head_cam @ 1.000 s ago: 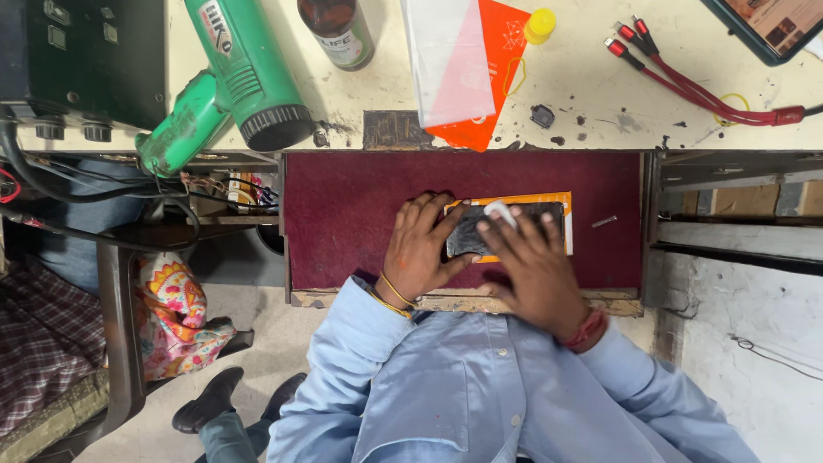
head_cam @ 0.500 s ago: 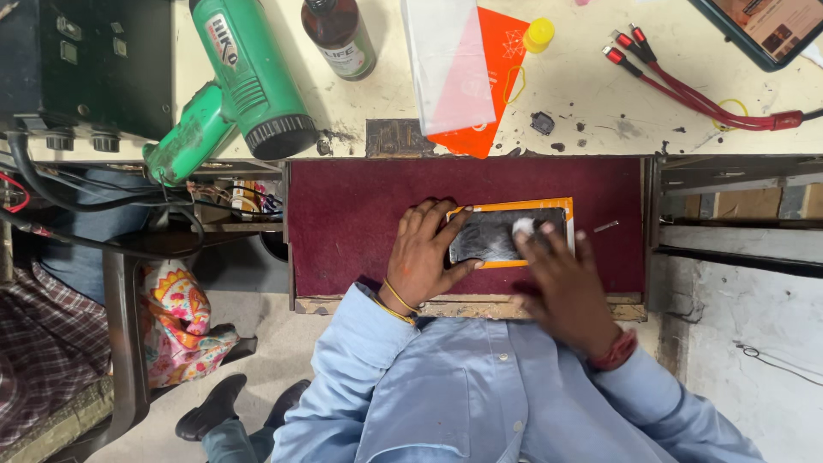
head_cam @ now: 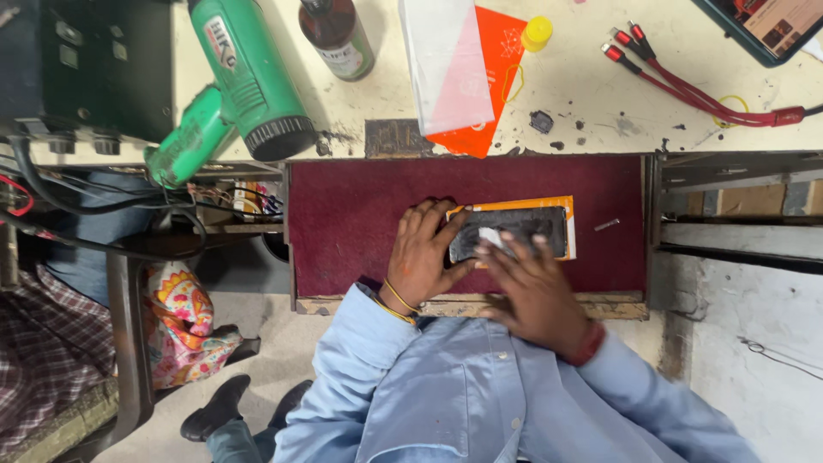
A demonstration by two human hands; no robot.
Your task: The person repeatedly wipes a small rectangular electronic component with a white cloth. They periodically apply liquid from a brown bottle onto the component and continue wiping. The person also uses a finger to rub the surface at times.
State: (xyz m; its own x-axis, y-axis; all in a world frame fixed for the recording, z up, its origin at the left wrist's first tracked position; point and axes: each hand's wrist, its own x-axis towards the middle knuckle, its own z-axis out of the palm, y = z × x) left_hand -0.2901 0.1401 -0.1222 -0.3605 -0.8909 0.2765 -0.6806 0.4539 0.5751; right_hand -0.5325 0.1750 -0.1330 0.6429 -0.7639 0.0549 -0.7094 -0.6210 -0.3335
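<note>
A dark phone (head_cam: 525,228) lies flat on an orange card (head_cam: 567,206) in the middle of a maroon mat (head_cam: 343,223). My left hand (head_cam: 422,252) presses on the phone's left end, fingers spread over the edge. My right hand (head_cam: 533,290) comes in from below, its fingertips pinching a small white cloth (head_cam: 493,239) against the phone's face. Both of my sleeves are light blue, with bangles on the left wrist and a red band on the right.
On the pale bench behind the mat lie a green heat gun (head_cam: 244,86), a brown bottle (head_cam: 336,33), an orange and white packet (head_cam: 459,73), a yellow cap (head_cam: 537,33) and red cables (head_cam: 694,81). A black box (head_cam: 81,64) stands at the left, and a small screw (head_cam: 606,225) lies on the mat.
My right hand has slid leftwards and down across the phone's face with the white cloth. My left hand has kept its place on the phone's left end.
</note>
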